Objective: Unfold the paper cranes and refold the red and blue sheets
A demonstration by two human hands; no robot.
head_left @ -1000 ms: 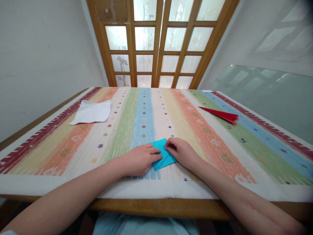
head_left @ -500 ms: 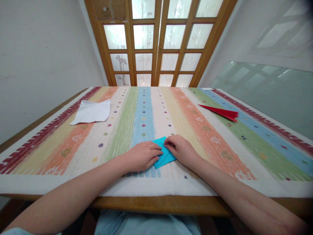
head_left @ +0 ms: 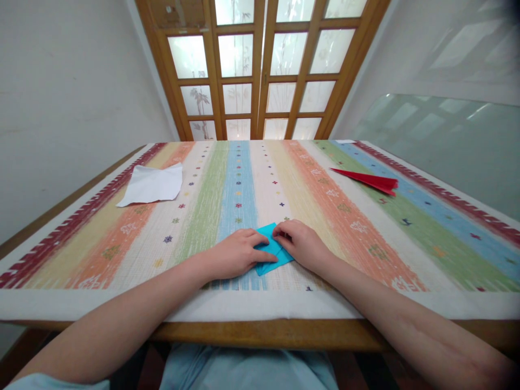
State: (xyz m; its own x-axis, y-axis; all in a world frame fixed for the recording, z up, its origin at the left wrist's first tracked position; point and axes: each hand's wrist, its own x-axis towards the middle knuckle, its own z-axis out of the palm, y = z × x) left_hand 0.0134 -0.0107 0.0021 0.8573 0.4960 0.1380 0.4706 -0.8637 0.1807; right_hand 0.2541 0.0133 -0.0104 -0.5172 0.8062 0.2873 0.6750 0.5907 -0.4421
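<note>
A small folded turquoise paper [head_left: 271, 250] lies flat on the striped tablecloth [head_left: 345, 227] near the table's front edge. My left hand [head_left: 233, 253] rests palm down on the paper's left side, its fingers pressing the fold. My right hand [head_left: 303, 246] presses down on the paper's right edge with curled fingertips. Both hands hide much of the paper; only its middle and lower corner show between them.
A crumpled white sheet [head_left: 152, 184] lies at the far left of the cloth. A folded red paper [head_left: 368, 180] lies at the far right. Wooden glazed doors [head_left: 260, 70] stand behind the table; walls close in on both sides.
My left fingers have slid a little further right across the turquoise paper. The camera has tipped slightly, so everything sits a bit higher in view.
</note>
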